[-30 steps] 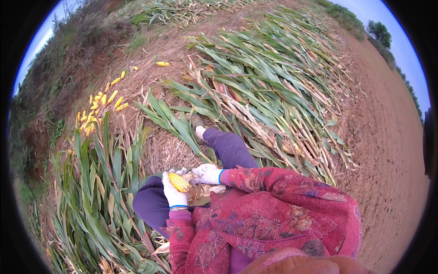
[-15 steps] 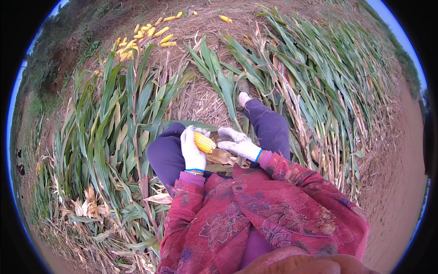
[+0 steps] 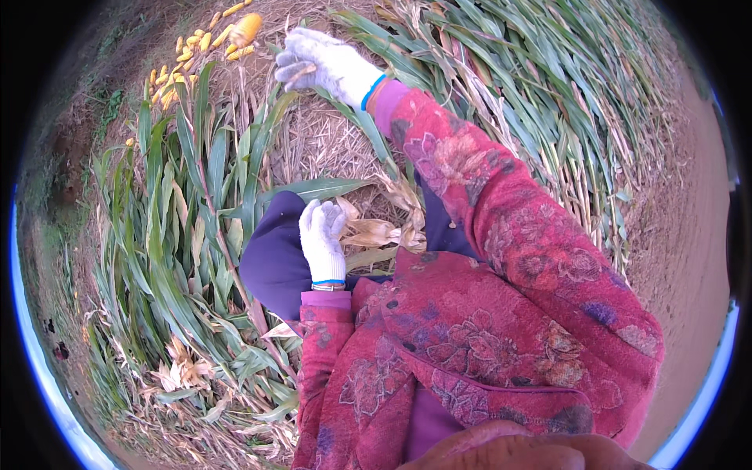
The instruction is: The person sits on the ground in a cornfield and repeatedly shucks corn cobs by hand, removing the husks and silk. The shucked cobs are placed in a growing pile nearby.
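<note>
My right hand (image 3: 325,66), in a white knitted glove, is stretched far forward with its fingers extended and apart. A thin tan strip (image 3: 299,74) lies across those fingers; its kind is unclear. Just beyond the fingertips, a yellow ear of corn (image 3: 247,30) is apart from the hand, in the air toward the pile of husked corn (image 3: 168,90) at the far left. My left hand (image 3: 321,243), gloved the same way, is by my left knee, fingers loosely raised and apart, holding nothing I can see. Dry pale husks (image 3: 372,233) lie between my legs beside it.
Cut green corn stalks (image 3: 168,227) lie thick on the left, and another bank of stalks (image 3: 540,117) spreads on the right. Straw litter (image 3: 337,145) covers the ground ahead. Bare brown soil (image 3: 689,258) runs along the far right.
My right hand has swung from my lap far forward and to the left. The ear of corn has left my left hand and is now in the air near the pile.
</note>
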A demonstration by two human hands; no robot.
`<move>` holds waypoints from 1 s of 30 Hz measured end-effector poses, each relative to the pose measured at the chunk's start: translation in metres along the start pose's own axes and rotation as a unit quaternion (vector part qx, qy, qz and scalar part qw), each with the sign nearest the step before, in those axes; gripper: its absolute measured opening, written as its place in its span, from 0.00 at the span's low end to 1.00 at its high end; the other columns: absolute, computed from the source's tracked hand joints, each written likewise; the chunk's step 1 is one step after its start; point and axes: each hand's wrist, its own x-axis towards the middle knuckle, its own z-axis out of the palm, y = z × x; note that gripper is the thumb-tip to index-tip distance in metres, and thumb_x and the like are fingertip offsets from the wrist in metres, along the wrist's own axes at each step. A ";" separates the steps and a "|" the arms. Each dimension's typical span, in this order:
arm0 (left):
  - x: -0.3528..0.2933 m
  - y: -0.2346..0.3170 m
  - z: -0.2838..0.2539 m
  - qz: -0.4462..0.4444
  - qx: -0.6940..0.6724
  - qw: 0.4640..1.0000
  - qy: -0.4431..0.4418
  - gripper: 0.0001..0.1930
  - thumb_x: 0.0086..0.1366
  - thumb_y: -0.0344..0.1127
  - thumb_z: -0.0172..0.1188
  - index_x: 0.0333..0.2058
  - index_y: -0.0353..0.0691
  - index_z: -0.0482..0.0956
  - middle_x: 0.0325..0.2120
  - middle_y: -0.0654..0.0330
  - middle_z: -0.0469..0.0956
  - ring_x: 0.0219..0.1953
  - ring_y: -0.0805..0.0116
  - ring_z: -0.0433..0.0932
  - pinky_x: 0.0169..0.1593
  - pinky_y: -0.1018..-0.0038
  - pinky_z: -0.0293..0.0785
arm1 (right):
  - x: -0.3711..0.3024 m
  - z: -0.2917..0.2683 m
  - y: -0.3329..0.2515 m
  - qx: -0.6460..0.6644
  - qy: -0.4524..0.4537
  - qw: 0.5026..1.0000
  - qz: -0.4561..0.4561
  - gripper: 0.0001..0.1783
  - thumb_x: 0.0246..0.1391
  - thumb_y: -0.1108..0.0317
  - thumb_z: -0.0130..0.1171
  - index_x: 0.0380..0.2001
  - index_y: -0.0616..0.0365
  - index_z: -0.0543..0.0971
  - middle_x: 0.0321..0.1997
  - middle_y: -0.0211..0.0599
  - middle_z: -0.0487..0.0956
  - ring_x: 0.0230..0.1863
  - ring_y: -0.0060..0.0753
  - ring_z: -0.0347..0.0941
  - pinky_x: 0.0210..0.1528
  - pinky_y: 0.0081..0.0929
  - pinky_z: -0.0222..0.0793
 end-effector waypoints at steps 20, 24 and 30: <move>0.028 -0.031 0.036 -0.180 0.099 0.979 0.004 0.19 0.79 0.40 0.55 0.61 0.35 0.73 0.48 0.51 0.81 0.51 0.56 0.83 0.60 0.56 0.80 | -0.375 -0.407 0.125 -0.683 0.234 0.582 0.375 0.39 0.57 0.44 0.63 0.67 0.52 0.73 0.67 0.50 0.76 0.65 0.53 0.74 0.69 0.43 0.67; 0.033 -0.037 0.042 -0.196 0.116 0.974 0.005 0.19 0.79 0.40 0.55 0.61 0.36 0.73 0.48 0.52 0.81 0.51 0.56 0.83 0.59 0.56 0.81 | -0.336 -0.402 0.135 -0.686 0.261 0.544 0.408 0.47 0.51 0.40 0.67 0.69 0.55 0.69 0.65 0.53 0.77 0.65 0.53 0.75 0.68 0.45 0.68; 0.036 -0.046 0.037 -0.198 0.128 0.972 -0.012 0.19 0.79 0.40 0.54 0.62 0.36 0.72 0.48 0.52 0.81 0.50 0.55 0.83 0.58 0.57 0.81 | -0.342 -0.405 0.154 -0.600 0.230 0.635 0.429 0.34 0.55 0.46 0.62 0.58 0.58 0.77 0.57 0.59 0.81 0.61 0.59 0.77 0.62 0.49 0.72</move>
